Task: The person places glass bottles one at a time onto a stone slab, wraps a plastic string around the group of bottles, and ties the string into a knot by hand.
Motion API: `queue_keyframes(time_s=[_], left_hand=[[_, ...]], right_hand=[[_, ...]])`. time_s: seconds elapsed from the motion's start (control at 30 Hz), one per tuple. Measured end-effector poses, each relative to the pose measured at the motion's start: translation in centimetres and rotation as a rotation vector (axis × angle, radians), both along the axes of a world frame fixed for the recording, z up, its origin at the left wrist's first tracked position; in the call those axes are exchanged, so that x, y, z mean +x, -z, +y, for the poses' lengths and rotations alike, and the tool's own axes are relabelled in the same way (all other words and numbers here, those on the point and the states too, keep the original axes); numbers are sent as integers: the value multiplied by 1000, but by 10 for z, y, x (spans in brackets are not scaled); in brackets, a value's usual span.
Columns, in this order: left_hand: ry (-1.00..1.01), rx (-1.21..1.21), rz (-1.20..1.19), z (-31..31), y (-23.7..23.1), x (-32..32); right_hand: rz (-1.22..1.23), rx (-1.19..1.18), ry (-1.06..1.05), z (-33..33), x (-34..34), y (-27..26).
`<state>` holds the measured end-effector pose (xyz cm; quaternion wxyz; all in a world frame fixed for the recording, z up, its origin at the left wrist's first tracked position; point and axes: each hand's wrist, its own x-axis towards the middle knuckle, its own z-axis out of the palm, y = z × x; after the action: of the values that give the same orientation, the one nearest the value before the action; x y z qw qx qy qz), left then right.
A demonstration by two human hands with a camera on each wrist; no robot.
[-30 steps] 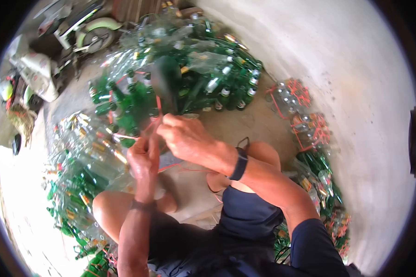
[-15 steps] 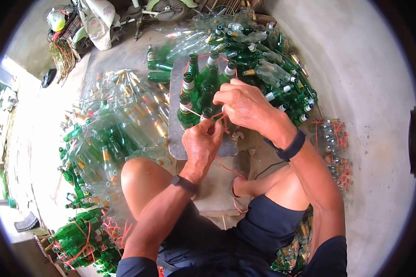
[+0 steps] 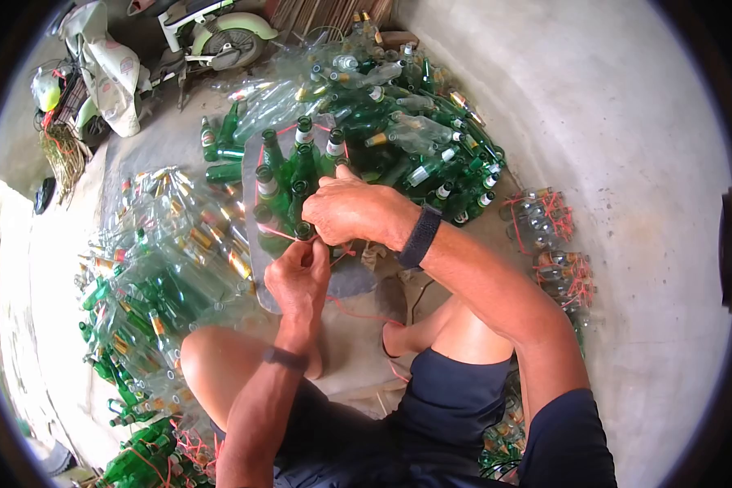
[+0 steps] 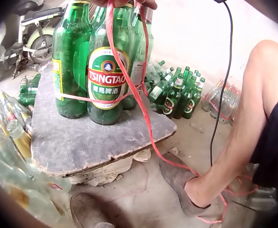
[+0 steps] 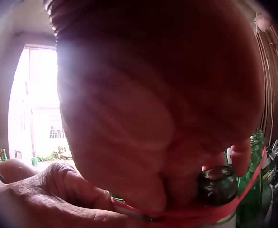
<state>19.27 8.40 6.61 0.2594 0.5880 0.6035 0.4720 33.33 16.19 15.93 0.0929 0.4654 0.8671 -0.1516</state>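
Several upright green beer bottles (image 4: 108, 78), labelled Tsingtao, stand grouped on a grey-topped board (image 4: 72, 147). Red plastic twine (image 4: 143, 108) circles them low down, and another length rises to their necks. My left hand (image 3: 297, 281) pinches the twine between thumb and forefinger beside the nearest bottle neck. Close against it, my right hand (image 3: 354, 210) has curled fingers on the twine above the bottle tops. In the right wrist view a taut red strand (image 5: 191, 216) passes the bottle mouth (image 5: 218, 184), beneath the right hand; its fingertips are mostly hidden there.
Loose bottles (image 3: 415, 122) pile up behind the board, and clear ones (image 3: 195, 236) heap at the left. Twine-tied bundles (image 3: 537, 220) lie along the right wall. The twine's tail runs past my shoe (image 4: 177, 183). A motorbike (image 3: 228, 41) is parked at the back left.
The head view has swung about, so the scene shifts across the frame. Both hands stay on the twine at the bottle necks; the right hand now sits closer to the left fingertips.
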Motion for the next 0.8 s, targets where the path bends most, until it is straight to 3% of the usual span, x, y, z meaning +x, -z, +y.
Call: queue_keyframes(time_s=[0.17,0.37,0.57,0.63,0.8], left_hand=[[8,-40,-84,0,8,1],[78,-97,-129,-5,6,1],[103,-188,-156,-9,1,4],[108,-185,-186,-10,1,5],[146,-231,-276,-14,-4,10]], right_hand=[[-66,-96,7,5,-2,-4],[320,-162,183,9,14,11],[628,-68,285,-3,20,21],[829,-250,368,-4,23,18],[1005,-424,482,-6,30,9]])
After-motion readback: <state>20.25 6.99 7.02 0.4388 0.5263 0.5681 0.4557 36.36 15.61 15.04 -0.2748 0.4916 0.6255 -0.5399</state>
